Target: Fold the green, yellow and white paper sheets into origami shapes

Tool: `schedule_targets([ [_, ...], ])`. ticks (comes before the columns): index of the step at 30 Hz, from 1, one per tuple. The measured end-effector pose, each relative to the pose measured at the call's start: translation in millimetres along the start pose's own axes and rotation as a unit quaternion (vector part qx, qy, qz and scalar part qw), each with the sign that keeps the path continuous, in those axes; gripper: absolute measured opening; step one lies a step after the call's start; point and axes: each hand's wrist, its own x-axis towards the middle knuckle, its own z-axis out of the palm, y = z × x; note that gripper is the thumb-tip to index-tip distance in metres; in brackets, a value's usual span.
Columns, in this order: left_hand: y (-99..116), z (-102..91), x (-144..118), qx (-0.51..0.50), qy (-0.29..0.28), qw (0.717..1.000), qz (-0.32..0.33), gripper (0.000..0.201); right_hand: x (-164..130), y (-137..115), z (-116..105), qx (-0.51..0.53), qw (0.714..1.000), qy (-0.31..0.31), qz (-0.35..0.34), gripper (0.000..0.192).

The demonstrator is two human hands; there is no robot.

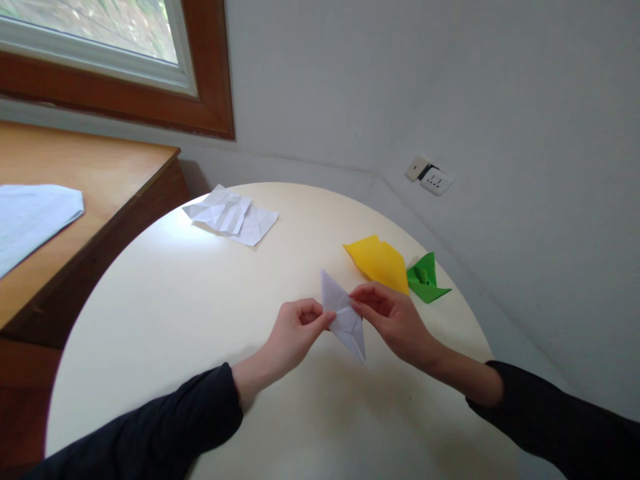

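A folded white paper shape (343,315), long and pointed at both ends, is held just above the round cream table (200,300). My left hand (295,333) pinches its left edge with thumb and fingers. My right hand (390,317) pinches its right edge. Both arms wear dark sleeves. Just behind my right hand lie a folded yellow paper (377,261) and a smaller folded green paper (425,277), touching each other.
A creased, unfolded white sheet (233,215) lies at the table's far side. A wooden desk (75,200) with a white cloth or paper (30,217) stands to the left under a window. Grey walls close in behind and to the right, with a wall socket (431,177).
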Motion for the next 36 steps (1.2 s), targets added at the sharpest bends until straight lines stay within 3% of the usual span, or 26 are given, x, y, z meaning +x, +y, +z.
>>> schedule_targets([
  [7, 2, 1.9, -3, -0.002, -0.003, 1.000, 0.019, 0.043, 1, -2, -7, -0.024, 0.999, -0.029, 0.004, 0.015],
  [13, 3, 2.6, -8, -0.062, -0.065, 0.994, 0.065, 0.037, 3, 0, -10, -0.069, 0.995, -0.057, -0.038, 0.011],
  [18, 4, -2.9, -9, 0.019, -0.109, 0.989, 0.095, 0.017, 2, 2, -12, -0.103, 0.988, -0.099, -0.057, 0.013],
  [21, 7, -4.6, -10, 0.046, -0.118, 0.988, 0.088, 0.020, 1, 2, -13, -0.121, 0.984, -0.109, -0.079, 0.014],
  [26, 7, -3.5, -10, 0.065, -0.080, 0.991, 0.088, 0.023, 1, 1, -13, -0.145, 0.976, -0.020, -0.161, 0.011],
  [29, 5, -3.7, -9, 0.080, -0.039, 0.992, 0.093, 0.023, -1, -3, -13, -0.183, 0.967, 0.035, -0.174, 0.010],
  [36, 3, -3.7, -7, 0.083, 0.001, 0.990, 0.116, 0.026, -9, -6, -7, -0.227, 0.946, -0.009, -0.232, 0.016],
])
